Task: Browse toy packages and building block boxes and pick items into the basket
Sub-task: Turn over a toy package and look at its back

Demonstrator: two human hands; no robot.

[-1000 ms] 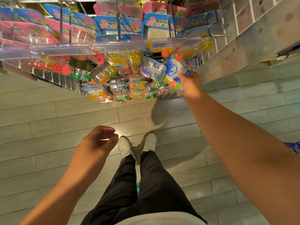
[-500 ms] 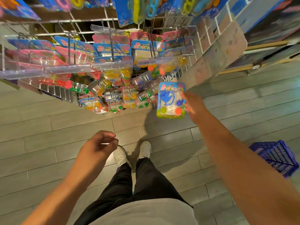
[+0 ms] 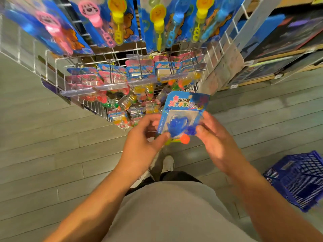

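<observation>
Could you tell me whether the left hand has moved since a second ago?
Yes. The left hand has risen from above the shoes toward the rack and now pinches the toy package.

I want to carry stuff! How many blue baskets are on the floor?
1. The blue basket sits on the floor at the person's right, apart from the toy rack. Its far side is cut off, so another may be hidden.

A toy package sits between the left hand and right hand, in front of the wire rack of hanging packages, above the floor, with the basket on the floor to the right.
</observation>
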